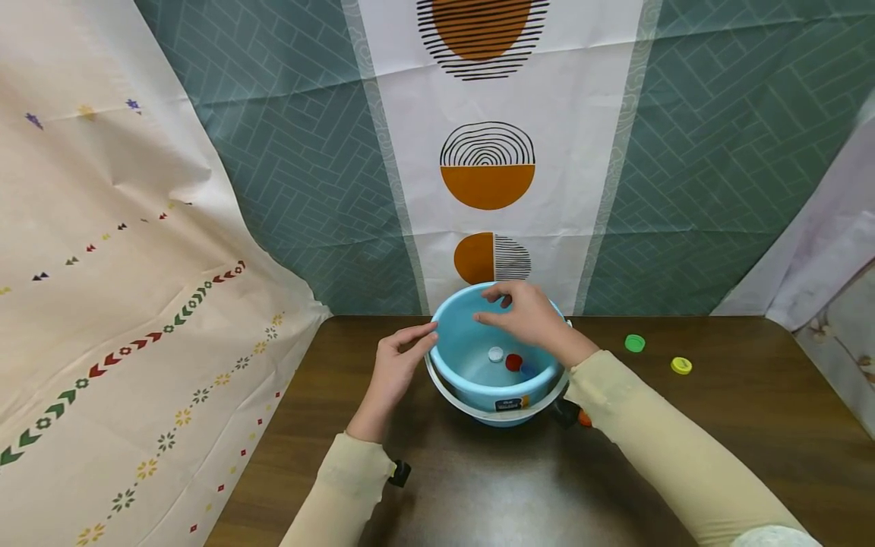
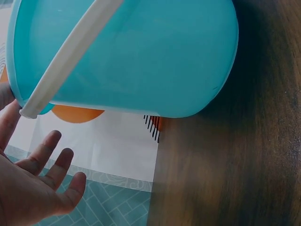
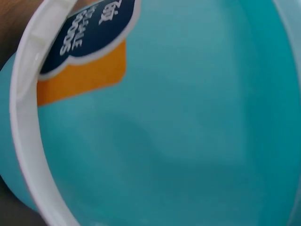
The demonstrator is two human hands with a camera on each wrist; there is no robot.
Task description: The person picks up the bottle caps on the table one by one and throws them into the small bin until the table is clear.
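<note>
A light blue bucket (image 1: 472,387) with a white handle (image 1: 472,410) stands on the table in the head view. Inside, at its bottom, lie a white bottle cap (image 1: 495,354), a red cap (image 1: 513,362) and a blue cap (image 1: 527,370). My left hand (image 1: 394,368) pinches the left rim between thumb and index finger; its other fingers spread free in the left wrist view. Above the bucket's opening hovers my right hand (image 1: 525,313), fingers loosely bent and apart from the thumb, nothing visible between them. The right wrist view shows only the bucket wall (image 3: 164,132) and handle.
On the wooden table (image 1: 738,425), right of the bucket, lie a green cap (image 1: 634,343) and a yellow cap (image 1: 680,365). A patterned cloth (image 1: 547,152) hangs behind the table's back edge. Pale curtains flank both sides.
</note>
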